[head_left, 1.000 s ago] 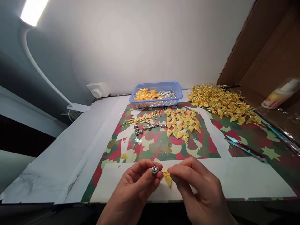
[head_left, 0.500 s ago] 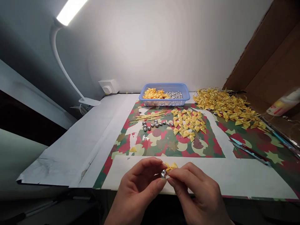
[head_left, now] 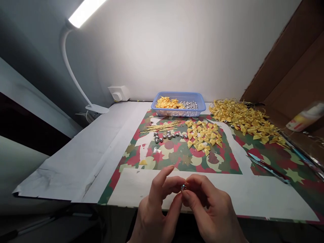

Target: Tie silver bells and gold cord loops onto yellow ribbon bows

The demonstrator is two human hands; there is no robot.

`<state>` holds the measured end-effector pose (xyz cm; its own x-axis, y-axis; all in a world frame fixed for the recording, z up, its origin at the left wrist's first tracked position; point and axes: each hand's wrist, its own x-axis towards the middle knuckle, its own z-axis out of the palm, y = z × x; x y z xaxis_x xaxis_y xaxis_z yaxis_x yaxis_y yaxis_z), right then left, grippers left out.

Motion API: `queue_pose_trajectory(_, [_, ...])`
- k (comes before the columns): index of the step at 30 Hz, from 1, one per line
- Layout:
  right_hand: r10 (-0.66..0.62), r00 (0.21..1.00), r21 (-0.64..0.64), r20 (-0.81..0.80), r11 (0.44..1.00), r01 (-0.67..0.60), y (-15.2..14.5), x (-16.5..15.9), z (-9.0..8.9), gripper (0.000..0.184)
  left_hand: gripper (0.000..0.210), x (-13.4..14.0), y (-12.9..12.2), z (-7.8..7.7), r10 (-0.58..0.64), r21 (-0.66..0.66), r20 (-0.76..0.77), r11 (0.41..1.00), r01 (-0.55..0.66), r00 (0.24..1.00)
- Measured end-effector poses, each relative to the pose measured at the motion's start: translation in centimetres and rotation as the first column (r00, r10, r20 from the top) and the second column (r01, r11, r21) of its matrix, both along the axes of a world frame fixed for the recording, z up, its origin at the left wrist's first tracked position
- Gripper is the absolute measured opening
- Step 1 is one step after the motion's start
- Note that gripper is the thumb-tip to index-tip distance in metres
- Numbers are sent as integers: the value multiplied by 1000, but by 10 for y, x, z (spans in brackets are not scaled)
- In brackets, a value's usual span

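A small shiny silver bell (head_left: pixel 183 187) sits between the fingertips of both my hands, above the front edge of the table. My left hand (head_left: pixel 160 202) pinches it from the left with thumb and a finger, while the index finger is raised. My right hand (head_left: pixel 211 200) is closed from the other side, its thumb and index finger against the bell. The yellow ribbon bow seen earlier in the right fingers is now almost wholly hidden by them. Beyond my hands lie several yellow bows (head_left: pixel 205 133), a loose group of silver bells (head_left: pixel 169 136) and a bundle of gold ties (head_left: pixel 162 127).
A blue basket (head_left: pixel 178 114) of yellow bows and silver beads stands at the back. Right of it is a heap of finished-looking bows with gold ties (head_left: pixel 245 116). Scissors (head_left: pixel 268 168) lie on the right. A lamp (head_left: pixel 97 108) is clamped at left.
My hands have come together and shifted slightly right. The bell has turned between the fingertips, and the yellow bow has gone out of sight behind the right fingers. My left index finger has lifted.
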<state>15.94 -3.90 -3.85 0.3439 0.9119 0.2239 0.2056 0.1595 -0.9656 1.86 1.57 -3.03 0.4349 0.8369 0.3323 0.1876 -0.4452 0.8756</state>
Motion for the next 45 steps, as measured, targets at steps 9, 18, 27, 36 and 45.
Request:
queue_pose_trajectory(9, [-68,994,93,83,994,60,2,10,0,14,67,3,-2,-5,2,90,17,996,-3,1000])
queue_pose_trajectory(18, [34,915,176,-401,984,41,4,34,29,17,61,5,4,-16,108,179,-168,981,-78,980])
queue_pose_trajectory(27, [-132,921,283,-366,927,246,-1,36,41,12,73,3,7,-19,49,164,-303,986,2,952])
queue_pose_trajectory(36, [-101,890,161,-445,968,190,-6,26,39,12,34,-5,24,-1,14,61,-415,998,13,910])
queue_pose_trajectory(45, [-183,877,177,-443,942,286,-9,18,54,15,11,5,33,3,-120,5,-417,991,134,901])
